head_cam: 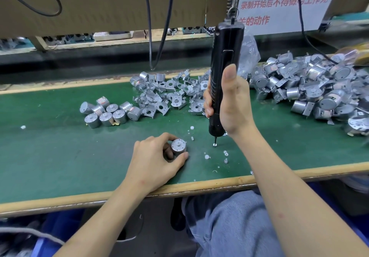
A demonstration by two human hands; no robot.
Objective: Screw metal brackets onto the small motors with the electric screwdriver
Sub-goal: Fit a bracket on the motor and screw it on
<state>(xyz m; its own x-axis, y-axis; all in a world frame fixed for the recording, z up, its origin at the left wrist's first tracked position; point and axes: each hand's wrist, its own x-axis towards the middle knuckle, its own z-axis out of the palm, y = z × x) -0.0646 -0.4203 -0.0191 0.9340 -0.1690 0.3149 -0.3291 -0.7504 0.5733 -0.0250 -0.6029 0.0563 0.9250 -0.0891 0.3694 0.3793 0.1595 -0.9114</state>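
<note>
The left hand [157,157] curls fingers and thumb round a small motor [178,148], steadying it face-up on the green mat [60,147], while the right hand [229,101] grips the electric screwdriver [223,67] upright, bit on a loose screw [214,144] near those fingers, probably to pick it up.

The only writing I can read from here is on the white paper sign [279,17] at the upper right, in red Chinese characters. The top line runs 录制开始后不得做与工作无, though a black cable [299,3] crosses the character after 做, so I read that one less surely. The second line reads 关的动作, its first character partly cut off. Some loose motors [105,111] carry small reddish labels, too small to read.
</note>
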